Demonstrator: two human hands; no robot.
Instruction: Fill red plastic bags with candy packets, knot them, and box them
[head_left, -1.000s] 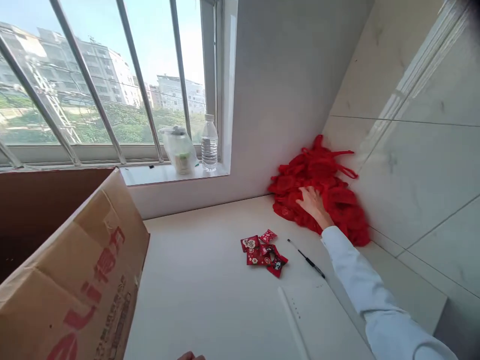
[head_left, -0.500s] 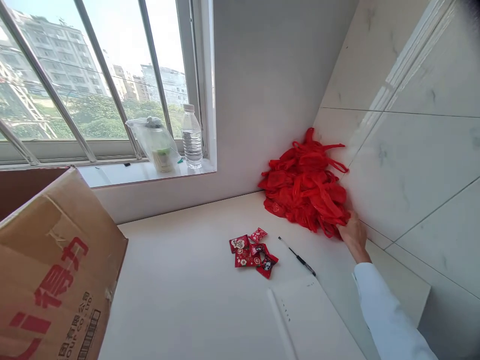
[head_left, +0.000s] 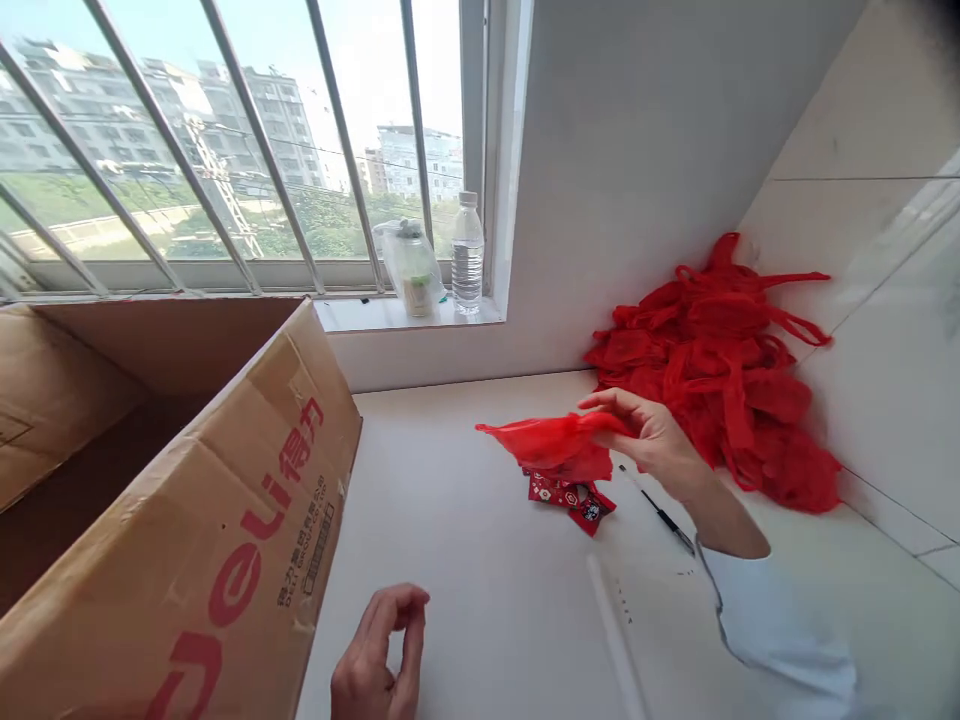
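Observation:
My right hand pinches a small, thin red cloth bag by one end, with fingers and thumb closed on it. The bag hangs over several red printed packets on the white table and hides part of them. Low in the view, my left hand is loosely curled above the table near the cardboard box, holding nothing, with a gap between thumb and fingers. Behind my right hand, a heap of similar red bags lies in the corner against the walls.
On the left stands a large open cardboard box. A black pen lies right of the packets, beside a white sheet with a rolled edge. A water bottle and a bagged cup stand on the windowsill.
My right hand has moved left from the heap, bringing one red bag over the packets. My left hand has come into view at the bottom. The view has turned left, showing more of the box.

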